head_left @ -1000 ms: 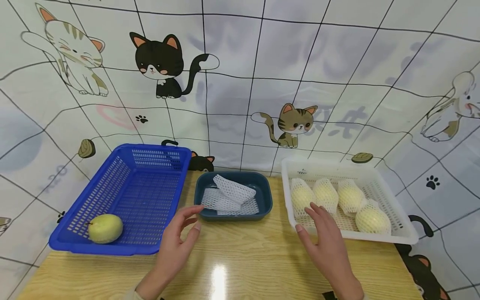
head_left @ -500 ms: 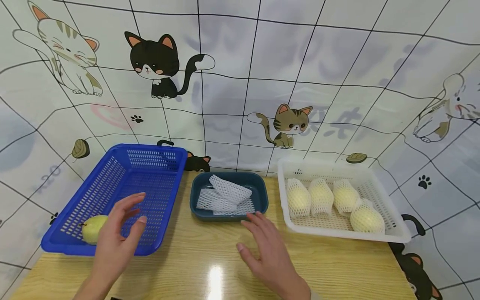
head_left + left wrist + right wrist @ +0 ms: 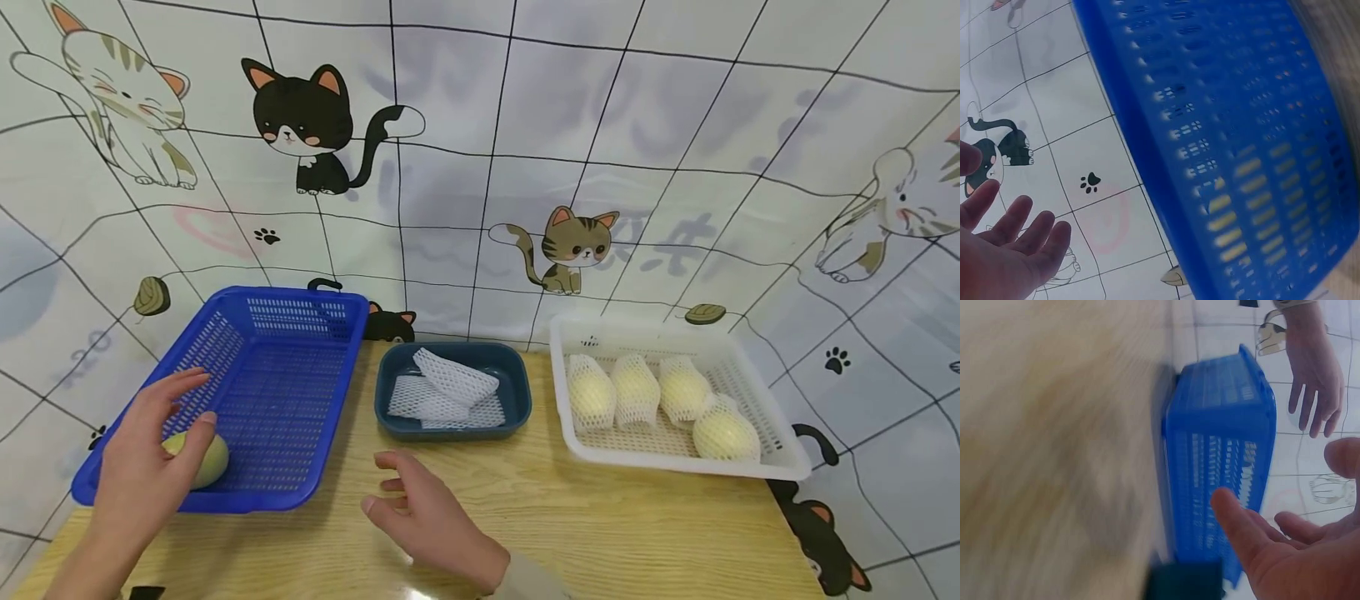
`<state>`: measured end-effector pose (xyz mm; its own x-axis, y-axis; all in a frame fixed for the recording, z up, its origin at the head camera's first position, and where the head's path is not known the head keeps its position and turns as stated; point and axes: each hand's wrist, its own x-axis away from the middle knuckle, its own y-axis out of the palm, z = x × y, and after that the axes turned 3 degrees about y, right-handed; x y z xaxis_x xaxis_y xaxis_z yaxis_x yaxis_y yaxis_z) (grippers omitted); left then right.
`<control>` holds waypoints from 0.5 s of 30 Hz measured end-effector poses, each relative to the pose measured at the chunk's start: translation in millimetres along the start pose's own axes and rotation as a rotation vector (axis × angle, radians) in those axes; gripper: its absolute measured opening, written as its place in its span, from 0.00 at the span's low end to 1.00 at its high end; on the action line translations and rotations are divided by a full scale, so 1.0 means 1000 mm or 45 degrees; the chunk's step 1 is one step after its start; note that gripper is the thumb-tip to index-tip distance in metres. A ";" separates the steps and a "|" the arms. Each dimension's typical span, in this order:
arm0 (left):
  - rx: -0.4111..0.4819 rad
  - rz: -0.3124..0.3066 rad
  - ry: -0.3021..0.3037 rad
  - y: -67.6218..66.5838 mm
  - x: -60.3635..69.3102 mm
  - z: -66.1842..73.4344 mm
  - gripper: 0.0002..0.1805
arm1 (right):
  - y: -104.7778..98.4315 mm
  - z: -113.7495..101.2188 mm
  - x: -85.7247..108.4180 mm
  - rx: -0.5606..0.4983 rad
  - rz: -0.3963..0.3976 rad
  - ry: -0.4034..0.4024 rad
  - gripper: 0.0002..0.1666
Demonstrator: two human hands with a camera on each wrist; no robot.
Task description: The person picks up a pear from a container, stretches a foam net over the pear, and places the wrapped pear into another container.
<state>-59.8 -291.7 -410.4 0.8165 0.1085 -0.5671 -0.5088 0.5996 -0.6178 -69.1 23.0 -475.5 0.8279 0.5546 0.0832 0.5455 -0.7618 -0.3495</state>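
A yellow-green pear point(image 3: 213, 463) lies in the near left corner of the blue plastic basket point(image 3: 281, 500). My left hand point(image 3: 146, 458) hovers over that corner and hides part of the fruit; its fingers are parted and hold nothing. In the left wrist view the pear's yellow shows through the slots of the basket wall. Low over the table, in front of the dark teal tray point(image 3: 452, 434), is my right hand point(image 3: 435, 517), loosely bent and holding nothing. Several white foam net sleeves point(image 3: 457, 379) lie in that tray.
At the right a white plastic basket point(image 3: 675, 468) holds several pale round fruits in foam nets point(image 3: 726, 433). The wooden table point(image 3: 600, 533) runs under everything. Behind stands a wall covering point(image 3: 450, 100) printed with cartoon cats.
My left hand has moved left, from beside the teal tray to over the pear. My right hand has swung left from the white basket to in front of the teal tray.
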 end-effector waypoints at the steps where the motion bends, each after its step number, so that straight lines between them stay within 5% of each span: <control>1: -0.024 -0.026 -0.002 -0.001 0.000 -0.003 0.26 | 0.004 -0.001 -0.003 -0.094 -0.020 0.045 0.34; 5: -0.099 -0.171 0.013 -0.007 -0.002 -0.014 0.27 | 0.020 -0.004 -0.015 -0.308 -0.031 0.125 0.32; 11: -0.255 -0.481 0.076 -0.007 -0.010 -0.034 0.33 | 0.037 -0.009 -0.028 -0.530 0.087 0.138 0.27; 15: -0.326 -0.557 0.148 -0.007 -0.019 -0.047 0.34 | 0.045 -0.014 -0.035 -0.672 0.106 0.134 0.25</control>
<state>-84.8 -335.1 -420.3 0.9394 -0.2067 -0.2736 -0.1888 0.3542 -0.9159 -71.3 -35.4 -481.6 0.8649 0.4695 0.1775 0.4466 -0.8812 0.1549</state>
